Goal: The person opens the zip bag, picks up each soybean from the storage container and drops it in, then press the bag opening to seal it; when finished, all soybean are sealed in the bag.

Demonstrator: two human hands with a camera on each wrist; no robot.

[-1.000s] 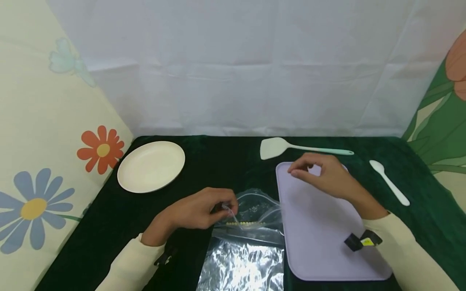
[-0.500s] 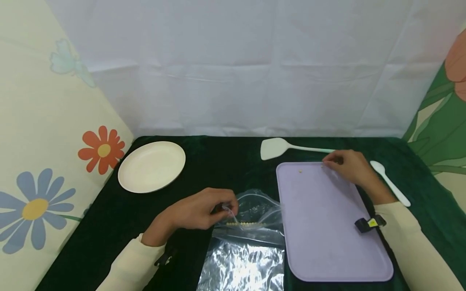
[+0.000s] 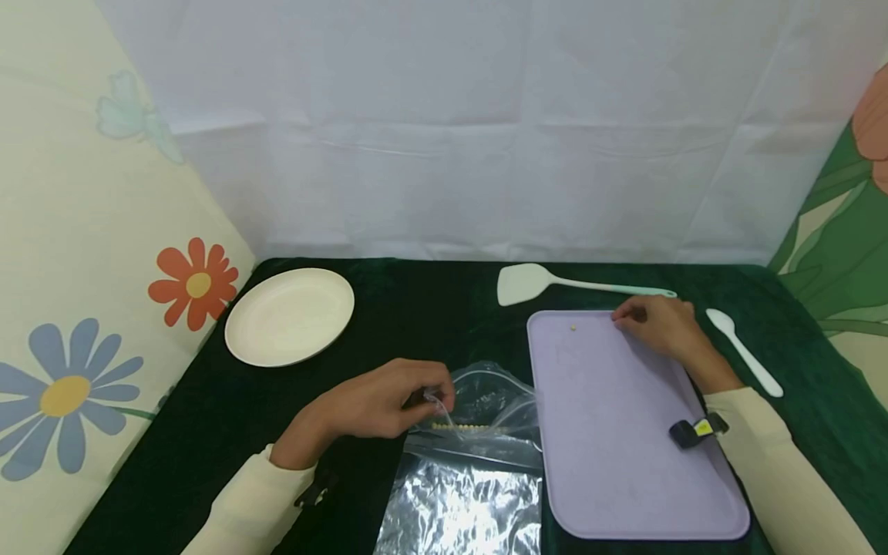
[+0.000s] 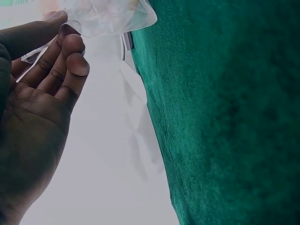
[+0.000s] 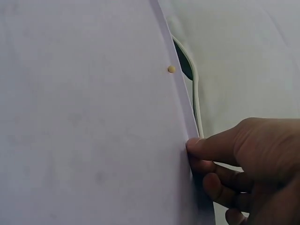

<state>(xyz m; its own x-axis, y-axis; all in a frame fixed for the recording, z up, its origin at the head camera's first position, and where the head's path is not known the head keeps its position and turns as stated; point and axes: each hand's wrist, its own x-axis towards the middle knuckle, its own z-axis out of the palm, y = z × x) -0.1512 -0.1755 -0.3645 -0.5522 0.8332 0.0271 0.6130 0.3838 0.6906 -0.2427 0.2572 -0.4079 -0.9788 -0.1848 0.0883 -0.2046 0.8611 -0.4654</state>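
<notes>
My left hand (image 3: 385,397) pinches the mouth of a clear zip bag (image 3: 472,501) between thumb and fingers; the bag's top stands partly spread. In the left wrist view the same hand (image 4: 47,79) has its fingertips on the bag's clear plastic (image 4: 112,23). A row of small yellow beans (image 3: 461,426) shows inside the bag. Right of it lies a pale purple tray (image 3: 624,432), against the bag's side. A single bean (image 5: 171,69) rests near the tray's far edge. My right hand (image 3: 655,327) grips that far rim, thumb on top and fingers curled under.
A cream oval plate (image 3: 290,317) lies at the back left. Behind the tray is a spatula (image 3: 523,284) with a pale green handle, and to the right a white spoon (image 3: 745,353). A white cloth backdrop (image 3: 444,139) rises behind the dark green tabletop cloth (image 3: 416,308).
My right hand has moved right from above the tray to its far rim and taken hold there. The bean on the tray came into view. My left hand stays on the bag.
</notes>
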